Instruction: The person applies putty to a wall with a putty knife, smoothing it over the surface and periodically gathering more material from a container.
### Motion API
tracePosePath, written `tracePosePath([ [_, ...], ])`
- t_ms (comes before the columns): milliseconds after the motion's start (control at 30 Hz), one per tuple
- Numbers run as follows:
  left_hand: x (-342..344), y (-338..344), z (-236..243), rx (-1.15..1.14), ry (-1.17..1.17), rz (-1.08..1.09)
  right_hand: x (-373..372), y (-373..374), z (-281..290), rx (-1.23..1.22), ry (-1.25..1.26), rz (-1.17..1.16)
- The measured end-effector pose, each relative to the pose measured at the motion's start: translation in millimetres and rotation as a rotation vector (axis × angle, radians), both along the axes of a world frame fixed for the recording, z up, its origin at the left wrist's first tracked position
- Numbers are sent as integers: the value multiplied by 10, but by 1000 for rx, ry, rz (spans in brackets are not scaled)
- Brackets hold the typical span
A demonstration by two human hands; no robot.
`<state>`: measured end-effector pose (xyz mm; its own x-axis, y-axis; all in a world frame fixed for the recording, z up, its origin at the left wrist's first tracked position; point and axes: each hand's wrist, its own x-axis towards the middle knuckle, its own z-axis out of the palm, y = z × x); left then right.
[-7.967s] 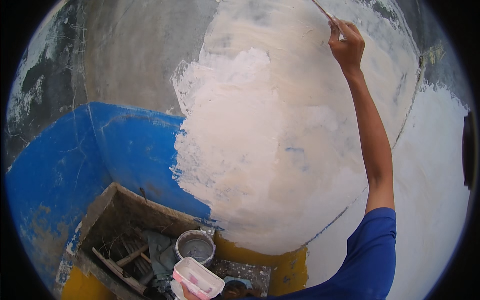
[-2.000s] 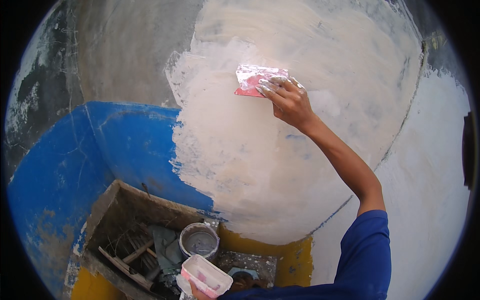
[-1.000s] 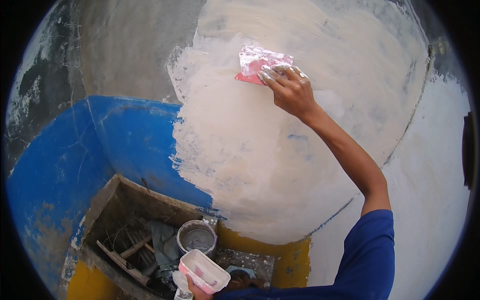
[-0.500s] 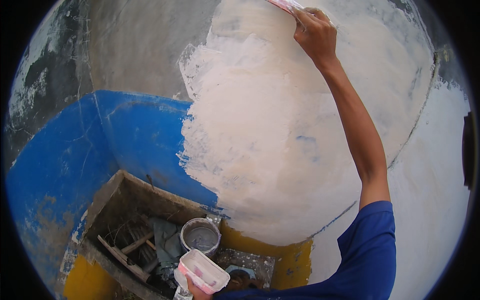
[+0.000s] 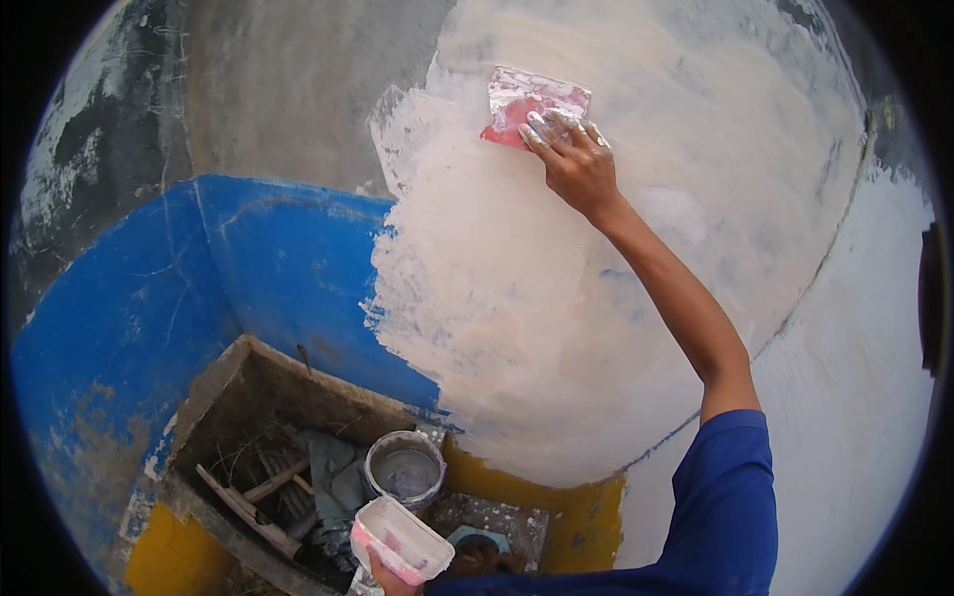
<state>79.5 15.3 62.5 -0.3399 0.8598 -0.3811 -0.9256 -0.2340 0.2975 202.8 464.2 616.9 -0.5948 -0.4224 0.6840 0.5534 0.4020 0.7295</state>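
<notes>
Pink, white-smeared flat spreader (image 5: 527,99) grasped by right fingers (image 5: 538,147); left fingers (image 5: 377,563) grip pink-and-white rectangular tub (image 5: 412,526). Off-white coat (image 5: 556,328) covers wall below and rightward of right fingers; leftward, grey wall (image 5: 308,89) and blue-painted wall (image 5: 298,268) mostly uncoated.

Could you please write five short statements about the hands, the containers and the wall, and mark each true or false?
1. The right hand holds a red, white-smeared spreader in front of the white coating on the wall. True.
2. The other hand is empty. False: the left hand holds a pink-and-white tub.
3. A round bucket appears just above the tub in the picture. True.
4. Green paint borders the coating on its left. False: blue paint does, below bare grey wall.
5. Sticks lie in the concrete trough. True.
</notes>
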Motion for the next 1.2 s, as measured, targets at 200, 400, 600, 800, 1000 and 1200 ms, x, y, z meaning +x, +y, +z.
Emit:
tracePosePath([
  [200, -23, -23, 349, 83, -223, 97, -164, -343, -192, -199, -47, 159],
  [400, -60, -101, -168, 103, 175, -47, 138, -276, 1383, 79, 282, 156],
  [600, -6, -59, -178, 42, 153, -21, 2, -95, 694, 5, 114, 34],
  [800, 3, -33, -87, 96, 141, 0, -241, -261, -674, -252, -137, 125],
  [1000, -55, -10, -254, -113, 154, 121, -136, -190, -96, -39, 52, 98],
  [1200, -119, -43, -207, -46, 125, 63, -180, -99, -736, -231, -81, -6],
])
